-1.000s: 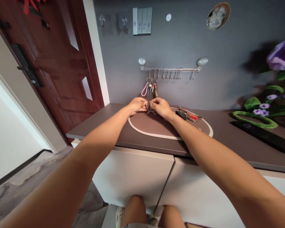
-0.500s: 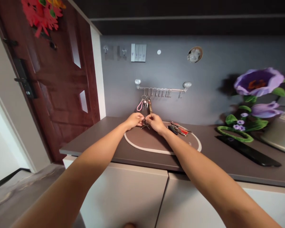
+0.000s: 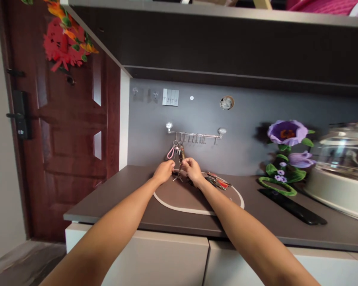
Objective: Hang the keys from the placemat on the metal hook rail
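Note:
My right hand [image 3: 192, 170] pinches the ring of a bunch of keys [image 3: 178, 177], which dangles just above the brown mat [image 3: 185, 201]. Close by on the left, my left hand [image 3: 164, 171] has its fingers curled together, and what they hold, if anything, is hidden. Behind both hands, a hook rail [image 3: 193, 135] is fixed to the grey wall. Two key rings hang from its left hooks, one with a pink loop strap [image 3: 170, 152] and one with a brown strap [image 3: 183, 152]. More keys with a red tag [image 3: 223, 184] lie on the mat beyond my right wrist.
Purple artificial flowers [image 3: 287, 133] and a long black object [image 3: 295, 207] occupy the counter's right side, next to a white appliance with a clear lid [image 3: 340, 186]. A dark shelf [image 3: 214, 43] overhangs the counter. The reddish-brown door [image 3: 77, 159] stands at left.
The view has tilted up, showing more of the shelf. My hands have drawn slightly apart, and the bunch of keys now hangs in plain sight from my right hand.

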`<control>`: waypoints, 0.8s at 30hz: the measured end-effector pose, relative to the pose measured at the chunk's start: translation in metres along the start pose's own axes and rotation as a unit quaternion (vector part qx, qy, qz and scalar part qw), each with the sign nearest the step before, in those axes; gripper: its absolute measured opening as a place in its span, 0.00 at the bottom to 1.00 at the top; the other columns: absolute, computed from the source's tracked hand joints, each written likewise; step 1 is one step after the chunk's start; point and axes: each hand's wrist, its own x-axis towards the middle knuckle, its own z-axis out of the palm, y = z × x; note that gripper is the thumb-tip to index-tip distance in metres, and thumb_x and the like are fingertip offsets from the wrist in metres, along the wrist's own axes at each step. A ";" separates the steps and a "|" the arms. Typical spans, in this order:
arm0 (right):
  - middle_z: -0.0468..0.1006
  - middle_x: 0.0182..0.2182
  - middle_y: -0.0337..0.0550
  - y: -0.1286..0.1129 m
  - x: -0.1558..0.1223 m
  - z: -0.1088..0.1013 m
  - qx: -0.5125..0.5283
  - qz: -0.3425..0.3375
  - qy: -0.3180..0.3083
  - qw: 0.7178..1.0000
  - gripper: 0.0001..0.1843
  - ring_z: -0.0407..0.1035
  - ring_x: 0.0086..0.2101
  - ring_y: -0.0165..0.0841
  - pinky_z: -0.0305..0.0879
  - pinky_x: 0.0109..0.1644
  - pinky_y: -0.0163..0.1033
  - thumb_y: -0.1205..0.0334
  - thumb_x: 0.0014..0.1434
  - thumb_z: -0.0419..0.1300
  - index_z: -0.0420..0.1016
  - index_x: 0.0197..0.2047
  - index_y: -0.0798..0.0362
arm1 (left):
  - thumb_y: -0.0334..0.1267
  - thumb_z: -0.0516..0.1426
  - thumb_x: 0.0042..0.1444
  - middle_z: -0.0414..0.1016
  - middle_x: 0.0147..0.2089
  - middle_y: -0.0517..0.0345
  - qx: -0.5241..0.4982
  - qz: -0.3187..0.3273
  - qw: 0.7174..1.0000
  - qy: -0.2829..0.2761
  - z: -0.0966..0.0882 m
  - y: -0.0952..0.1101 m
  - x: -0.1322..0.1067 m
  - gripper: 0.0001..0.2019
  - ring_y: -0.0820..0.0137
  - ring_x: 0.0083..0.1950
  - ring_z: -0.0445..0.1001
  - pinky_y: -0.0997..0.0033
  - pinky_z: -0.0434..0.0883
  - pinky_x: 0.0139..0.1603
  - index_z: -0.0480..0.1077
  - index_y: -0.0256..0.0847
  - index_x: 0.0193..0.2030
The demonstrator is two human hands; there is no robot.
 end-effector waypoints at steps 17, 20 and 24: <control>0.69 0.23 0.38 -0.045 0.082 0.001 -0.008 0.047 0.160 0.986 0.06 0.64 0.24 0.26 0.63 0.30 0.31 0.64 0.50 0.50 0.65 0.27 0.56 | 0.34 0.44 0.58 0.74 0.33 0.55 0.069 -0.012 0.997 0.018 -0.002 -0.005 0.000 0.11 0.71 0.34 0.70 0.74 0.59 0.34 0.66 0.40 0.34; 0.69 0.22 0.38 -0.045 0.089 0.005 -0.018 0.056 0.168 0.984 0.07 0.64 0.23 0.25 0.62 0.29 0.31 0.64 0.51 0.50 0.65 0.26 0.56 | 0.34 0.44 0.58 0.74 0.33 0.55 0.072 -0.012 0.997 0.017 -0.002 -0.005 0.000 0.11 0.71 0.35 0.70 0.74 0.60 0.35 0.66 0.40 0.34; 0.70 0.21 0.40 -0.041 0.098 0.008 -0.048 0.055 0.177 0.982 0.08 0.65 0.23 0.25 0.62 0.28 0.31 0.64 0.52 0.50 0.66 0.26 0.57 | 0.34 0.44 0.58 0.74 0.32 0.55 0.078 -0.010 0.997 0.011 -0.001 -0.005 0.001 0.11 0.70 0.35 0.71 0.74 0.60 0.36 0.67 0.40 0.33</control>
